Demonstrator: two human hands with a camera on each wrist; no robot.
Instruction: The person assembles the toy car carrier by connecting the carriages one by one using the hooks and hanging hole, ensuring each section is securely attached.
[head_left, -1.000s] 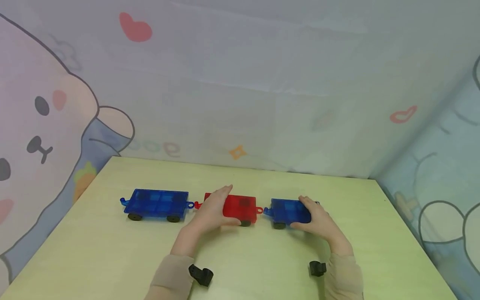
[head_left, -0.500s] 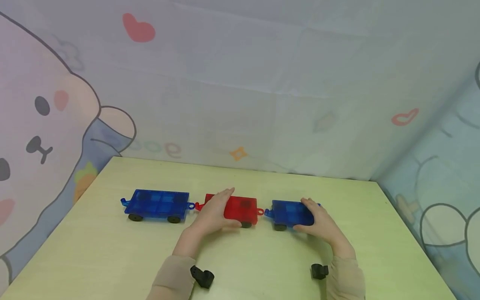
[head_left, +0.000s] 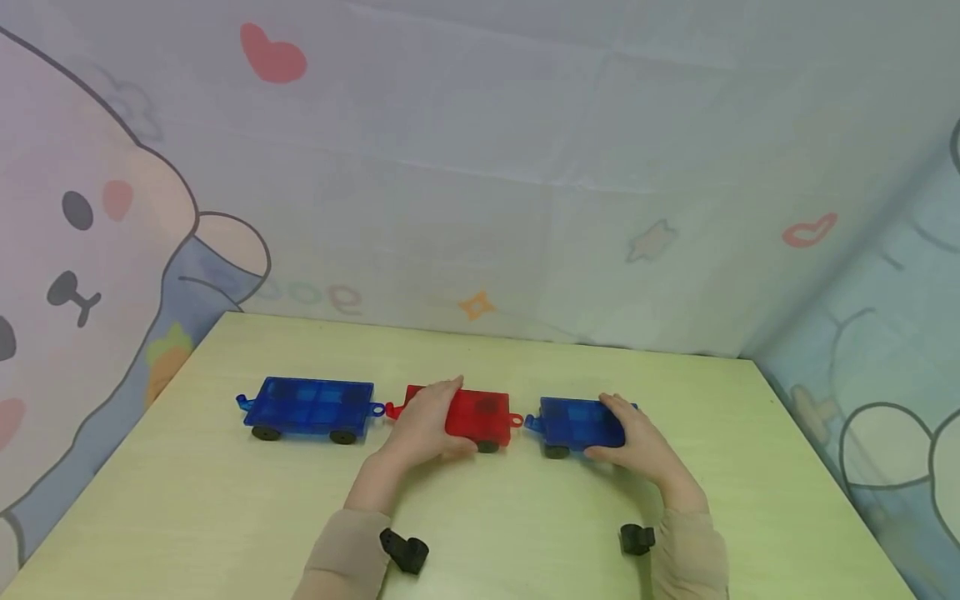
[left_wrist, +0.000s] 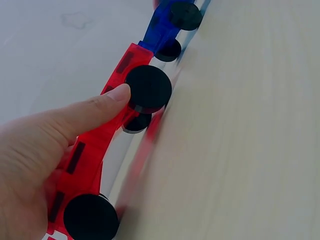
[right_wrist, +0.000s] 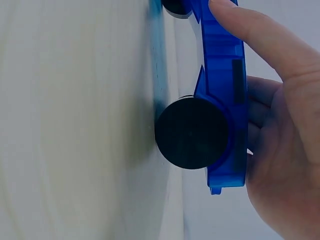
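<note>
A red see-through toy train car with black wheels sits in the middle of a row, and my left hand grips it across the top. In the left wrist view the thumb lies along its side, by a black wheel. My right hand holds the right blue toy train car by its right end; the right wrist view shows the thumb on its side. The red car's ring and this car's hook are end to end; whether they are linked I cannot tell.
Another blue toy train car stands at the row's left end, its ring close to the red car's hook. All stand on a pale yellow table. A printed cloth hangs behind the table's far edge.
The row of cars has shifted very slightly left on the table, along with both hands. Each hand keeps its hold throughout.
</note>
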